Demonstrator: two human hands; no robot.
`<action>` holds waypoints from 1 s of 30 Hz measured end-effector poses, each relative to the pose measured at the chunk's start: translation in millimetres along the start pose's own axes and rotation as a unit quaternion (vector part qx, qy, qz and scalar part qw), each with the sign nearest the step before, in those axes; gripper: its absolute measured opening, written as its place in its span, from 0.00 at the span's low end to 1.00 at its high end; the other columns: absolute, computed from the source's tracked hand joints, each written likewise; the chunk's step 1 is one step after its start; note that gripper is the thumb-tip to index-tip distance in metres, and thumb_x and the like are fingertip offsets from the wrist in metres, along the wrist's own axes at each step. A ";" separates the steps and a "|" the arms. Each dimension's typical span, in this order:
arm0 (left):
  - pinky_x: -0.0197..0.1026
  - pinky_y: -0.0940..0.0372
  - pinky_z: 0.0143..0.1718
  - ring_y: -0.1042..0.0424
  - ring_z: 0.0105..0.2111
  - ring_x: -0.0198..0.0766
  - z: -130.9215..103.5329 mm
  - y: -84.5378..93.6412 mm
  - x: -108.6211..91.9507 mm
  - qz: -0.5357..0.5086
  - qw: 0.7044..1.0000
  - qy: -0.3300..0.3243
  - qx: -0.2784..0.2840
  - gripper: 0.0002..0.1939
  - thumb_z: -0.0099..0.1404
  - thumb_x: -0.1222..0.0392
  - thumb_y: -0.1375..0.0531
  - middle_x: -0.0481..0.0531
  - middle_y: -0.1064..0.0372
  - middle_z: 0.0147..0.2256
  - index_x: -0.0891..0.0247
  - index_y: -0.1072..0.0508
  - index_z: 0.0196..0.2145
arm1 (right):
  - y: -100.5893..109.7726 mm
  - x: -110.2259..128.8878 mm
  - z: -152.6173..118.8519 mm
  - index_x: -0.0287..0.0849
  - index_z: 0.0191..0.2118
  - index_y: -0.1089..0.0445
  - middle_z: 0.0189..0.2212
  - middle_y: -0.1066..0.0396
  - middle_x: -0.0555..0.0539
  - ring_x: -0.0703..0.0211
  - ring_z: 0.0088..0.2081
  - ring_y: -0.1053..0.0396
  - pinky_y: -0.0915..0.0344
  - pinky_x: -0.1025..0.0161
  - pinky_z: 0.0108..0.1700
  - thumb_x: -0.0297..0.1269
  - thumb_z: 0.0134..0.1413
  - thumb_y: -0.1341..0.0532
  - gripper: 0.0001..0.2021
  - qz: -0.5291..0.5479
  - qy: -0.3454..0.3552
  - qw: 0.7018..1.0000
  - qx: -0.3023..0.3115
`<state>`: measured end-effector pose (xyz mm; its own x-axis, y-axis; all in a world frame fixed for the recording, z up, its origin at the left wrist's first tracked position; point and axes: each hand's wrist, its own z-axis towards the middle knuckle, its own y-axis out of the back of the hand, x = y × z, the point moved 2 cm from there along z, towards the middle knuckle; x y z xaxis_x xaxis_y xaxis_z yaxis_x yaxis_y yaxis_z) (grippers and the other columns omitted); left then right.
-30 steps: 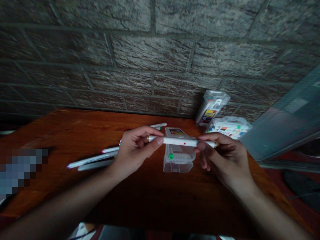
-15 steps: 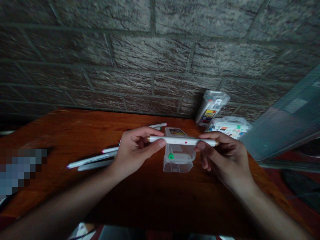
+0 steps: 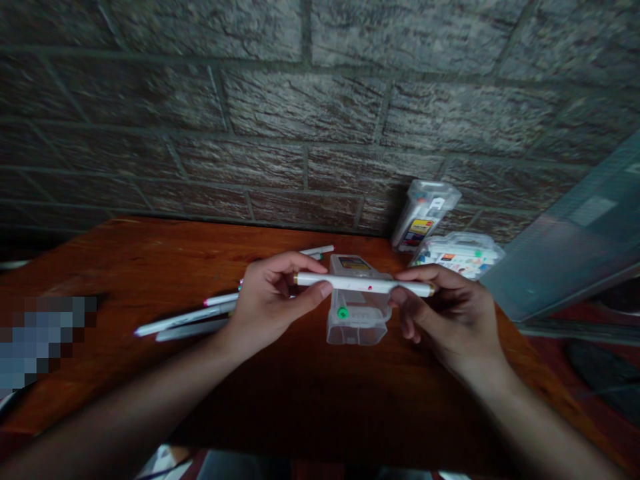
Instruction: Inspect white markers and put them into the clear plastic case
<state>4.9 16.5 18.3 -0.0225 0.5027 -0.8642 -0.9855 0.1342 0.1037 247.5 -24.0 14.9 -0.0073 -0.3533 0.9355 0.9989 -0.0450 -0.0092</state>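
Note:
A white marker with brownish-gold ends is held level between both hands, with a small red mark near its middle. My left hand pinches its left end between thumb and fingers. At the other end, my right hand grips it the same way. Behind and below the marker, a clear plastic case lies on the table, with one green-ended marker inside it. Several loose markers lie to the left, partly hidden by my left hand and wrist.
The wooden table backs onto a stone-block wall. At the back right, a tall clear case leans by the wall beside a clear handled case of markers. A greyish translucent panel rises along the right side.
The marker's right end has dipped very slightly, and its red mark sits a touch lower. Both hands keep their hold in nearly the same place.

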 end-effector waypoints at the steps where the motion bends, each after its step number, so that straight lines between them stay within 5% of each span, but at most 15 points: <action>1: 0.33 0.34 0.25 0.25 0.27 0.34 0.1 0.0 0.1 0.002 1.000 -0.001 -0.001 0.06 0.59 0.64 0.26 0.51 0.19 0.31 0.62 0.17 0.35 | -0.2 -0.3 0.1 0.43 0.41 0.18 0.14 0.28 0.54 0.66 0.12 0.35 0.39 0.71 0.13 0.41 0.56 0.23 0.11 -0.003 0.003 1.000 0.000; 12: 0.33 0.29 0.29 0.23 0.29 0.35 -1.1 0.7 0.6 0.003 1.000 -0.006 -0.002 0.07 0.58 0.63 0.24 0.50 0.18 0.32 0.62 0.17 0.35 | -3.5 4.9 -0.2 0.43 0.39 0.19 0.15 0.27 0.53 0.66 0.12 0.35 0.38 0.71 0.14 0.40 0.55 0.22 0.11 0.004 -0.009 1.000 -0.004; 22: 0.34 0.42 0.19 0.34 0.19 0.31 -2.0 2.0 1.8 -0.011 1.000 -0.001 0.010 0.04 0.63 0.63 0.28 0.45 0.29 0.20 0.61 0.16 0.37 | -0.9 3.8 -1.1 0.43 0.40 0.18 0.21 0.23 0.50 0.67 0.14 0.34 0.37 0.71 0.14 0.40 0.56 0.23 0.10 0.015 -0.016 1.000 -0.008; 30: 0.33 0.48 0.16 0.37 0.17 0.29 -2.2 2.2 1.2 0.010 1.000 -0.007 0.005 0.04 0.62 0.65 0.29 0.46 0.26 0.23 0.61 0.17 0.37 | -1.5 4.6 -0.4 0.44 0.40 0.18 0.20 0.24 0.51 0.66 0.13 0.33 0.37 0.71 0.14 0.40 0.56 0.23 0.09 0.010 -0.011 1.000 -0.007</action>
<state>2.3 15.5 16.4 -0.0406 0.5177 -0.8546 -0.9829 0.1329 0.1272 245.9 -25.9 19.0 0.0131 -0.3337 0.9426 0.9981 -0.0520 -0.0322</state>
